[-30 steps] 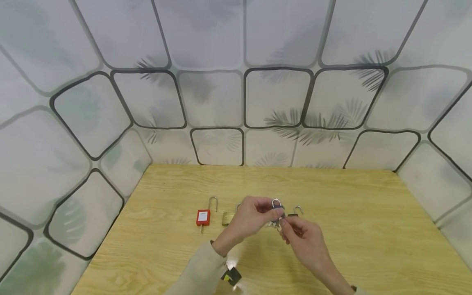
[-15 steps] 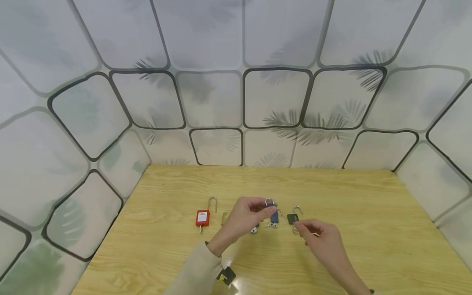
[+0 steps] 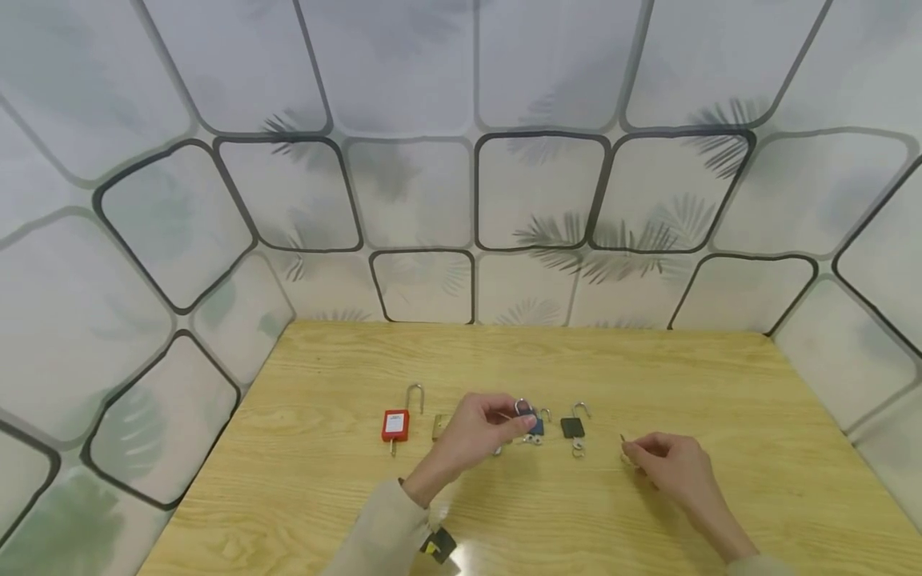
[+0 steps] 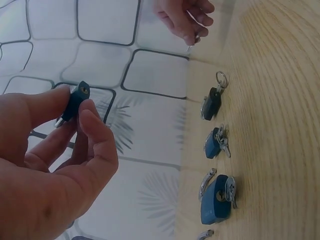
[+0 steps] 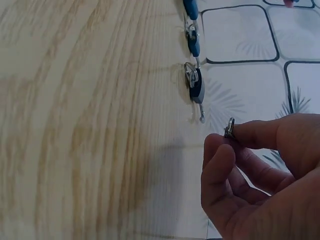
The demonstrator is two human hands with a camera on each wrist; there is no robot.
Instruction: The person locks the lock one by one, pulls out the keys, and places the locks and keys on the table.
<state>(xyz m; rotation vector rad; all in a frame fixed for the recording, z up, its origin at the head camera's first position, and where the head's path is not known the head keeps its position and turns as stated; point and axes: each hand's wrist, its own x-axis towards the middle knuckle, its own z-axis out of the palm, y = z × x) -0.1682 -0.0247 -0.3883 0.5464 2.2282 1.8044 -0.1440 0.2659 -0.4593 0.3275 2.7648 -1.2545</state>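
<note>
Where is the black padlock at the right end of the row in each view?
Head: the black padlock lies right of centre, left of the right hand.
Left wrist: the black padlock is right of centre, below that hand.
Right wrist: the black padlock is above and right of centre.
Shared landmark: the right hand, visible in all three.

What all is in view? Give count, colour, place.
Red padlock: 1, red, row's left end
Brass padlock: 1, brass, beside red, partly hidden
Blue padlocks: 2, blue, mid-row
Black padlock: 1, blackish, row's right end
Keys and rings: several, silvery, at row padlocks
Held padlock: 1, blue, left hand
Metal piece: 1, silvery, right hand
Dark item: 1, black and yellow, by left sleeve
Table: 1, light wood, under row
Backdrop: 1, pale patterned, behind table
Sleeves: 2, cream
Hands: 2, above table
</note>
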